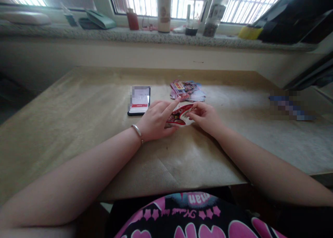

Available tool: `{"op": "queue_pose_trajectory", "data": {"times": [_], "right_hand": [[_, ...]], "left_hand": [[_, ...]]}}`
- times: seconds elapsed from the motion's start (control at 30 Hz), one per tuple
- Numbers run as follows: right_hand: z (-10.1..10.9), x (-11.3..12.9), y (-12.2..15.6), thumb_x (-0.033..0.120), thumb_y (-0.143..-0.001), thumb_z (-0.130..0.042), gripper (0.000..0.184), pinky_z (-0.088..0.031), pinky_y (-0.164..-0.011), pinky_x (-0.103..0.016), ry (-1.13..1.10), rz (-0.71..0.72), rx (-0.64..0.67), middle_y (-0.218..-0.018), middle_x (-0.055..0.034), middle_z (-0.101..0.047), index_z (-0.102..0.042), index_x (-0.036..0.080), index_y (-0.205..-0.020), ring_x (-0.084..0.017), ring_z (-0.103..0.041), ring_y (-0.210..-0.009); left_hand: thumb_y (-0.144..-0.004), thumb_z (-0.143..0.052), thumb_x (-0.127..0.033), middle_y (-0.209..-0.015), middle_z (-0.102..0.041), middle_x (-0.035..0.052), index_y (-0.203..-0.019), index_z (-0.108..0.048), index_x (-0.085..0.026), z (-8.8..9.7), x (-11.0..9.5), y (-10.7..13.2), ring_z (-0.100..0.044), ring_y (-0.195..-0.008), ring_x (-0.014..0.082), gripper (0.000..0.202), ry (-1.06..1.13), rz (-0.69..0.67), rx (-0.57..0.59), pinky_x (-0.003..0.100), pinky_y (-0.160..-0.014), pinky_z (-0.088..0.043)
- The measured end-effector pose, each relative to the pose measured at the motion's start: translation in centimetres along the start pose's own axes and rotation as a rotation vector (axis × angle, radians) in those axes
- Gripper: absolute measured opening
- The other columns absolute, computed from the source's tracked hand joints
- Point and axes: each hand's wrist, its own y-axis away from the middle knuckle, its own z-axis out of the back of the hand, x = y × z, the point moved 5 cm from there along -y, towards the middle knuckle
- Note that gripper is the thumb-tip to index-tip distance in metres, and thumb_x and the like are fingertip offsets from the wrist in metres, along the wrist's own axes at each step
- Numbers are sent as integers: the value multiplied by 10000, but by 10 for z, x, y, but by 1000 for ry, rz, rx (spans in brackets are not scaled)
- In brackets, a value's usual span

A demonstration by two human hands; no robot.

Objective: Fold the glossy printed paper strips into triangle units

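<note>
On my feed, the right hand (205,118) pinched a curled red-and-white printed card (179,116) just before the card pile (187,91), while the left hand (154,121) lay spread against it, forefinger extended, seemingly steadying it.

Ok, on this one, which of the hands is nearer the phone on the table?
Left. The left hand lies just below and to the right of the phone. The right hand is farther right, on the far side of the printed card.
</note>
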Motion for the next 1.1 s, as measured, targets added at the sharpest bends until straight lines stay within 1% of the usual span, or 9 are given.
{"op": "queue_pose_trajectory", "data": {"times": [0.1,0.2,0.3,0.37,0.47,0.63,0.8,0.97,1.1], "right_hand": [[-1,1,1,330,-752,-702,162,-499,-593,-262,-11,12,2,-754,11,-677,-632,211,-836,-112,-590,-602],[-2,5,3,320,-772,-686,136,-498,-589,-260,29,44,0,-772,6,-689,-654,211,-847,-111,-595,-605],[-4,11,4,314,-786,-670,117,-505,-597,-267,83,70,8,-752,-1,-697,-678,206,-829,-118,-606,-610],[-5,13,4,312,-789,-665,118,-512,-602,-271,91,81,12,-738,-1,-698,-693,206,-831,-120,-607,-606],[-5,14,4,308,-809,-645,128,-522,-621,-276,85,106,7,-769,-5,-703,-710,207,-855,-126,-620,-644],[-7,13,5,313,-862,-580,199,-548,-663,-288,81,142,55,-911,-34,-705,-712,216,-973,-150,-648,-775],[-8,12,6,250,-794,-640,272,-567,-691,-291,101,156,56,-1034,-54,-686,-676,222,-1062,-169,-658,-879],[-11,8,3,250,-758,-680,251,-564,-669,-311,131,85,61,-944,-40,-702,-678,216,-1007,-150,-653,-737],[-10,11,3,270,-757,-694,199,-558,-632,-300,151,94,-1,-895,-26,-705,-694,219,-949,-135,-631,-672]], "left_hand": [[-809,-588,-433,-1281,-573,170,-1493,-233,-87,1,0,1,-537,-1158,308,845,-6,26,9,448,-990,-401],[-786,-604,-480,-1292,-580,167,-1492,-242,-85,0,1,1,-510,-1195,334,887,-13,38,22,464,-1001,-379],[-781,-622,-499,-1236,-615,158,-1480,-263,-71,-1,2,0,-533,-1172,321,895,-10,46,13,471,-1047,-352],[-806,-611,-460,-1200,-634,137,-1480,-258,-82,-1,3,-1,-567,-1140,288,849,9,50,6,497,-1129,-262],[-823,-616,-415,-1189,-646,118,-1485,-246,-118,-1,5,-1,-584,-1132,270,815,34,78,6,530,-1166,-189],[-829,-628,-431,-1179,-660,105,-1468,-283,-144,0,10,-1,-601,-1120,274,780,78,146,-14,546,-1147,-235],[-833,-640,-420,-1164,-669,101,-1445,-321,-135,1,13,-1,-594,-1134,276,746,98,177,-68,525,-1129,-278],[-847,-628,-472,-1141,-674,87,-1400,-409,-174,2,12,-2,-599,-1108,260,665,80,159,-65,518,-1125,-284],[-865,-606,-473,-1169,-656,83,-1292,-535,-210,4,9,-2,-596,-1106,238,507,77,130,-55,520,-1151,-245]]}}
